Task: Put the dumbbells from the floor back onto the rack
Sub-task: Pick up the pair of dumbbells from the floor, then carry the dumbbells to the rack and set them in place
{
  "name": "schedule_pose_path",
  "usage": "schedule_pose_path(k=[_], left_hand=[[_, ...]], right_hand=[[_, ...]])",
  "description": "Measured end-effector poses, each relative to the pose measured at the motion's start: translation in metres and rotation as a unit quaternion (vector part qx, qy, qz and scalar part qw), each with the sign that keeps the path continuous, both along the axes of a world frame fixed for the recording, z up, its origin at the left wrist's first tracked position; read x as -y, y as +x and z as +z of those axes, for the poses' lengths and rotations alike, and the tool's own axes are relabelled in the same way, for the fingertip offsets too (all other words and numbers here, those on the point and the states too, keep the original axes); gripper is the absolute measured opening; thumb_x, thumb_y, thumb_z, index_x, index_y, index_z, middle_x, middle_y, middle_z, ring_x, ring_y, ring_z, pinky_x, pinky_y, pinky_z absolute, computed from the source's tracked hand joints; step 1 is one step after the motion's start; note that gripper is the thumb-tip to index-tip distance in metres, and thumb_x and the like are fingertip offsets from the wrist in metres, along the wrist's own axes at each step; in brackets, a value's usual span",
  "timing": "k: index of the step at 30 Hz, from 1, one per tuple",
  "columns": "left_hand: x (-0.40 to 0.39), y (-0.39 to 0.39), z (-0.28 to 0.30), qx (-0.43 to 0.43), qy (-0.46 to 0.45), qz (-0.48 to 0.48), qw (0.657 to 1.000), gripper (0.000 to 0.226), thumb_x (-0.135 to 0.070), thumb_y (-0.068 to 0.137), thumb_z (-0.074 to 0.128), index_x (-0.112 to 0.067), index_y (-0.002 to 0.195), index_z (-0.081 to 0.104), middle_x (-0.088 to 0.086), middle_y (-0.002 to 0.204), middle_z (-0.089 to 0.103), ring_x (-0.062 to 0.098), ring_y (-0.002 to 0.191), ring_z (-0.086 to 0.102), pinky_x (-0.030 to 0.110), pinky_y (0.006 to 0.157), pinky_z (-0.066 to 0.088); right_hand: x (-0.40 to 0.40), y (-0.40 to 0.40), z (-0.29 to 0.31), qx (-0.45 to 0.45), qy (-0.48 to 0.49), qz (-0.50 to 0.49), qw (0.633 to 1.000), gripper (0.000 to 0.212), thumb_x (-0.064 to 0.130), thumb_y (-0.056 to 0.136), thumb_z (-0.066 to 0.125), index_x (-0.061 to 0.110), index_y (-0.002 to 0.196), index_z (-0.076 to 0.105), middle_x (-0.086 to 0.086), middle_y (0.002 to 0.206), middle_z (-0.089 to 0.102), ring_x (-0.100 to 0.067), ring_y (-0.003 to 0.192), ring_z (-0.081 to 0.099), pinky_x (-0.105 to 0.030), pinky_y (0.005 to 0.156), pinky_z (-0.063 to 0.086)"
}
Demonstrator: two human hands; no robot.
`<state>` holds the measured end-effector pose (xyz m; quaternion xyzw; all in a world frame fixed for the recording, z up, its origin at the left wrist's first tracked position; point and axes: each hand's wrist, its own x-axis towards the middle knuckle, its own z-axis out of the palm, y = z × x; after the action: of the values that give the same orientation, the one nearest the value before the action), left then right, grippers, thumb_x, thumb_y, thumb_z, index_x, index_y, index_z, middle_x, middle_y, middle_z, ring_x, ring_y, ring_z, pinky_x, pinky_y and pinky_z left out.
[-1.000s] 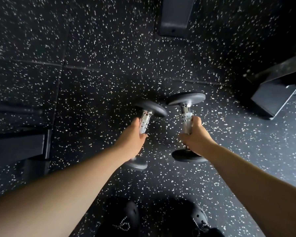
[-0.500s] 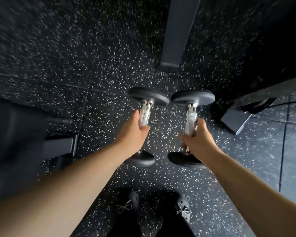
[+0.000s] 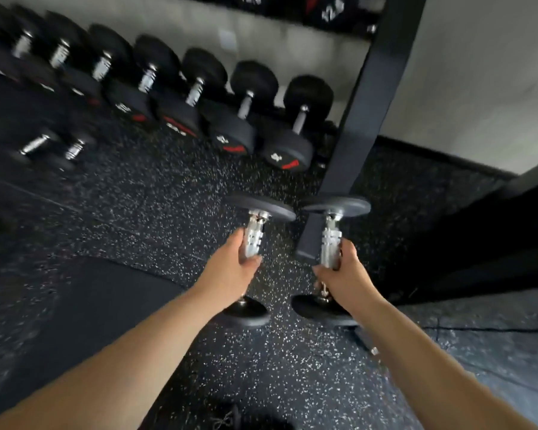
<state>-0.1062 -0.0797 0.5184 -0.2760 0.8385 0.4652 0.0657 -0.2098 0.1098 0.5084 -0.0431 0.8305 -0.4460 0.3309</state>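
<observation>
My left hand (image 3: 230, 273) grips the chrome handle of a small black dumbbell (image 3: 259, 206), held above the floor with its handle pointing away from me. My right hand (image 3: 343, 279) holds a matching dumbbell (image 3: 336, 206) the same way, just to the right. The rack's dark sloping upright (image 3: 367, 100) rises right behind the right dumbbell. Along the rack's lowest row sit several large black dumbbells (image 3: 289, 131). Two small dumbbells (image 3: 48, 147) lie on the speckled floor at the left.
A dark mat (image 3: 84, 305) covers the floor at the left. A black frame piece (image 3: 479, 243) stands at the right. A pale wall (image 3: 479, 72) runs behind the rack. My shoes (image 3: 230, 420) show at the bottom edge.
Both dumbbells are raised clear of the floor in my hands. My view has swung up from the floor, bringing the rack, its row of dumbbells and the wall into sight.
</observation>
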Motion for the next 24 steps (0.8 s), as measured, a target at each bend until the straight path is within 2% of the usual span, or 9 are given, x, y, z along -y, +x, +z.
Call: schedule_pose_path(k=[2,3,5,7,9,11,16,20,24], left_hand=[[0.014,-0.001,0.043,-0.015,-0.018,0.013,1.000,0.068,-0.028,0.090,0.057,-0.014,0.147,0.021,0.006,0.140,0.049,0.000,0.095,0.054,-0.005,0.070,0.035],[0.022,-0.002,0.062,-0.021,-0.020,0.022,0.999,0.069,-0.029,0.090,0.057,-0.014,0.147,0.021,0.006,0.144,0.045,0.009,0.108,0.054,0.002,0.082,0.033],[0.039,-0.004,0.093,-0.030,-0.014,0.046,0.998,0.069,-0.030,0.090,0.057,-0.015,0.147,0.022,0.005,0.147,0.042,0.018,0.125,0.047,0.017,0.094,0.030],[0.060,-0.007,0.116,-0.043,-0.012,0.062,0.997,0.066,-0.029,0.089,0.057,-0.014,0.146,0.026,0.007,0.143,0.046,0.022,0.125,0.048,0.025,0.102,0.034],[0.083,-0.012,0.133,-0.057,-0.015,0.067,0.996,0.061,-0.027,0.089,0.058,-0.013,0.142,0.033,0.007,0.133,0.055,0.021,0.112,0.056,0.030,0.094,0.044],[0.106,-0.015,0.146,-0.068,-0.024,0.075,0.995,0.057,-0.026,0.089,0.058,-0.013,0.139,0.037,0.006,0.126,0.060,0.019,0.102,0.059,0.026,0.082,0.043],[0.162,-0.028,0.166,-0.089,-0.009,0.096,0.991,0.063,-0.025,0.088,0.060,-0.014,0.143,0.031,-0.001,0.136,0.051,0.012,0.114,0.052,0.025,0.095,0.039],[0.201,-0.046,0.173,-0.109,-0.001,0.117,0.987,0.059,-0.022,0.088,0.061,-0.016,0.141,0.036,-0.014,0.116,0.051,0.006,0.102,0.053,0.018,0.086,0.038],[0.246,-0.074,0.168,-0.117,0.010,0.151,0.982,0.031,-0.020,0.087,0.059,-0.029,0.115,0.051,-0.016,0.086,0.062,-0.003,0.072,0.060,0.007,0.055,0.041]], right_hand=[[0.019,-0.007,0.046,-0.020,-0.020,0.009,1.000,0.041,0.011,0.087,0.062,0.024,0.116,0.036,0.001,0.088,0.059,-0.005,0.063,0.057,-0.010,0.039,0.041],[0.029,-0.010,0.065,-0.029,-0.026,0.012,0.999,0.041,0.011,0.086,0.062,0.025,0.115,0.035,0.002,0.086,0.058,-0.005,0.061,0.056,-0.007,0.037,0.039],[0.049,-0.015,0.096,-0.039,-0.039,0.013,0.998,0.042,0.011,0.086,0.062,0.026,0.116,0.035,0.003,0.086,0.057,-0.007,0.063,0.056,-0.006,0.038,0.038],[0.071,-0.020,0.119,-0.043,-0.049,0.017,0.998,0.046,0.012,0.086,0.062,0.026,0.121,0.036,0.003,0.090,0.058,-0.009,0.067,0.060,-0.007,0.042,0.042],[0.094,-0.024,0.136,-0.037,-0.054,0.016,0.998,0.050,0.013,0.087,0.062,0.027,0.127,0.035,0.002,0.094,0.061,-0.012,0.068,0.065,-0.013,0.046,0.047],[0.118,-0.028,0.149,-0.039,-0.054,0.018,0.998,0.055,0.015,0.087,0.062,0.027,0.132,0.033,0.004,0.096,0.061,-0.009,0.065,0.066,-0.013,0.046,0.046],[0.177,-0.044,0.161,-0.037,-0.052,0.031,0.997,0.053,0.017,0.087,0.061,0.026,0.130,0.033,-0.003,0.096,0.063,-0.020,0.072,0.068,-0.026,0.056,0.049],[0.223,-0.068,0.170,-0.038,-0.065,0.060,0.995,0.047,0.015,0.087,0.061,0.021,0.126,0.036,-0.008,0.093,0.062,-0.018,0.061,0.065,-0.027,0.052,0.050],[0.275,-0.105,0.180,-0.041,-0.083,0.099,0.991,0.046,0.012,0.087,0.060,0.021,0.126,0.037,-0.015,0.100,0.063,-0.021,0.063,0.064,-0.032,0.058,0.054]])
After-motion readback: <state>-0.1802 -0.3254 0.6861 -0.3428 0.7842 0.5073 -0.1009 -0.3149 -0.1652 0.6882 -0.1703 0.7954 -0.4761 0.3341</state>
